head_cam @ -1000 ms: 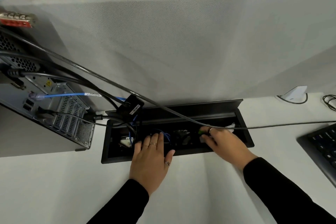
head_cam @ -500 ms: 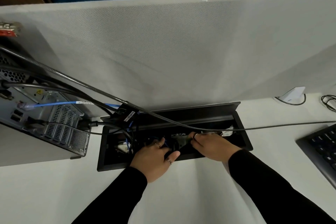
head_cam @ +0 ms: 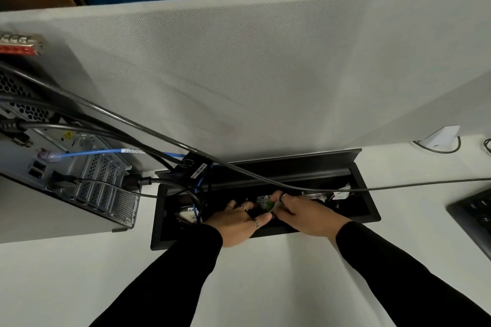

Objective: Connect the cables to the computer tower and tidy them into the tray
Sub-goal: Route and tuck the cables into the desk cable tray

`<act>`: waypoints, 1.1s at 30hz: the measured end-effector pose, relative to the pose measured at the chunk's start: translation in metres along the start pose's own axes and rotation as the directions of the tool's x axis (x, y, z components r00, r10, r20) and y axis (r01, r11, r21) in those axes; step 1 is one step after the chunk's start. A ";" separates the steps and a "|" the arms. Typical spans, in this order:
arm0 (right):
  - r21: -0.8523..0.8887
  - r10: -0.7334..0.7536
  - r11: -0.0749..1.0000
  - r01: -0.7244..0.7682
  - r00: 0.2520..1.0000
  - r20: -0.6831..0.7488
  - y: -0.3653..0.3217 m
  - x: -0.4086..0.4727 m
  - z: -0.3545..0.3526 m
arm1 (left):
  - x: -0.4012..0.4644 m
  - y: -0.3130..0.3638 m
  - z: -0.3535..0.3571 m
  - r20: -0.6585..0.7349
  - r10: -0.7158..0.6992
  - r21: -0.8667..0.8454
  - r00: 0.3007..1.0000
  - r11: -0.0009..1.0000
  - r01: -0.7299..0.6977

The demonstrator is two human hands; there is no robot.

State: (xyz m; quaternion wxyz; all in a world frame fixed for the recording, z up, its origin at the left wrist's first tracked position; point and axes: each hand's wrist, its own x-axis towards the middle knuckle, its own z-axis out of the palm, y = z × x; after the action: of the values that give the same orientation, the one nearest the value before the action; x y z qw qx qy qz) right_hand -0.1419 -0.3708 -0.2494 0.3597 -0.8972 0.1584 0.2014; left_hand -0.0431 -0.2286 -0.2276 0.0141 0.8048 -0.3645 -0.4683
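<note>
The computer tower [head_cam: 66,186] lies at the left with its rear ports facing me. A blue network cable [head_cam: 93,152] and several black cables [head_cam: 111,133] are plugged into it and run down into the black recessed tray [head_cam: 368,211]. Both of my hands reach into the tray's middle. My left hand [head_cam: 233,224] curls its fingers around a black cable inside. My right hand [head_cam: 309,214] pinches a small green connector [head_cam: 270,206] right beside the left fingertips. A black adapter block [head_cam: 195,166] rests on the tray's left rear corner. What lies under my hands is hidden.
A thin grey cable [head_cam: 411,184] crosses over the tray and runs off to the right. The tray's lid [head_cam: 292,160] stands open against the grey partition [head_cam: 265,74]. A black keyboard [head_cam: 475,218] lies at the right edge, with a white stand [head_cam: 441,137] behind it.
My hands have come together at the tray's middle and reached deeper in. The left fingers curled from flat, and the right hand slid left with the green connector.
</note>
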 end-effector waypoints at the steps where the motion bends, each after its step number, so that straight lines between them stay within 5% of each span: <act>1: -0.024 0.020 1.000 -0.019 0.999 0.029 -0.001 0.001 0.000 | 0.001 0.001 0.000 0.011 0.006 -0.013 1.000 1.000 -0.006; 9: -0.057 0.061 0.997 -0.054 0.988 0.142 -0.005 0.004 -0.005 | 0.005 -0.009 0.006 -0.133 0.098 -0.012 0.986 0.995 -0.101; 14: -0.013 0.081 0.997 -0.080 0.975 0.206 -0.007 0.006 -0.005 | -0.001 -0.025 0.014 -0.363 0.271 0.105 0.891 0.963 -0.250; 17: -0.031 0.087 0.996 -0.082 0.966 0.243 -0.010 0.006 -0.010 | -0.009 -0.026 0.015 -0.426 0.260 0.092 0.867 0.965 -0.245; 21: 0.052 0.138 0.987 -0.154 0.963 0.233 -0.009 0.005 -0.007 | -0.016 -0.025 0.013 -0.392 0.223 0.047 0.893 0.974 -0.223; 24: 0.042 0.034 0.998 -0.041 0.985 0.168 -0.008 0.000 -0.010 | -0.014 -0.025 0.011 -0.325 0.177 0.045 0.929 0.984 -0.172; 25: 0.090 0.107 0.988 -0.125 0.976 0.187 -0.011 0.002 -0.011 | -0.012 -0.025 0.011 -0.307 0.162 0.032 0.938 0.987 -0.161; 33: -0.140 0.018 0.990 0.001 0.992 0.128 -0.007 0.000 -0.001 | 0.001 -0.016 0.014 -0.148 0.066 0.013 0.987 0.998 -0.065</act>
State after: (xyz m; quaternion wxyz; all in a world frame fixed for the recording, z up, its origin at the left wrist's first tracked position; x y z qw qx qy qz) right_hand -0.1383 -0.3671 -0.2449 0.3048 -0.9045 0.1242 0.2713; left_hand -0.0444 -0.2129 -0.2420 0.0533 0.8251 -0.3904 -0.4050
